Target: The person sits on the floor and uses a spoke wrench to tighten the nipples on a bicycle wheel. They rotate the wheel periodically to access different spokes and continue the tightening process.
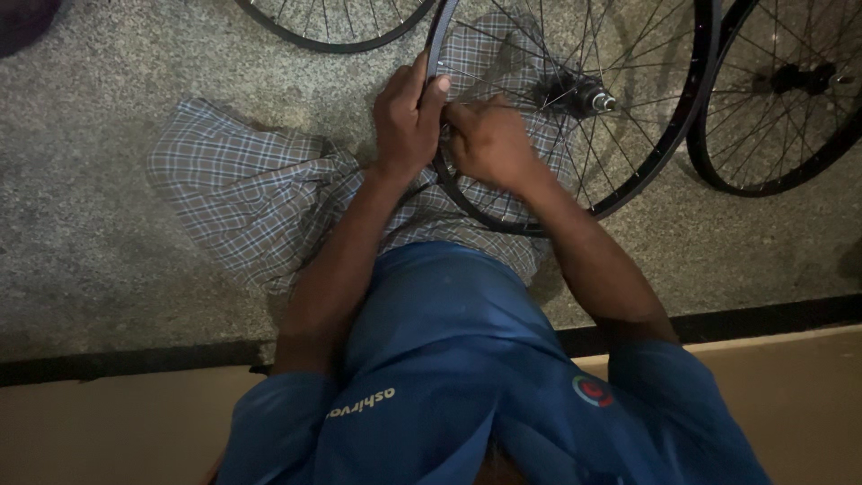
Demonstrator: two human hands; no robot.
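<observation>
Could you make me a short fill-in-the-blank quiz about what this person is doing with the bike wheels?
1. Both hands work at the ___ of the middle wheel.
2. The left hand curls over it while the right hand pinches beside it, among the ___.
3. The wheel rests over the person's ___ cloth.
4. The floor is speckled ___.

Missing words: rim; spokes; checked; grey

A second black bicycle wheel (790,99) lies flat on the speckled grey floor (99,224) at the right, its hub dark among thin spokes. The arc of a third wheel (337,31) shows along the top edge. A black strip (772,316) borders the floor, with a tan surface (808,395) beyond it. Something dark (22,20) sits in the top left corner.
</observation>
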